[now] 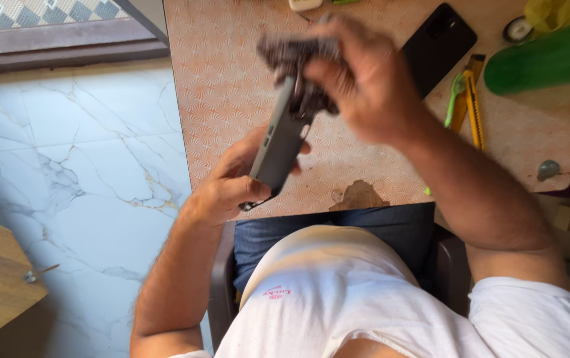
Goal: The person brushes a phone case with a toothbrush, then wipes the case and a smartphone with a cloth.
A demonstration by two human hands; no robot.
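Here the left hand (228,182) grips a grey phone (278,142) edge-on above the worktop (232,86); the right hand (364,79), blurred, closes on a dark crumpled cloth (291,53) pressed against the phone's far end.

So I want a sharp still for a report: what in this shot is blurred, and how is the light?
Head view: the right hand and the dark cloth it grips are motion-blurred; the left hand and grey phone look sharper; bright daylight falls on the marble floor, without harsh glare.
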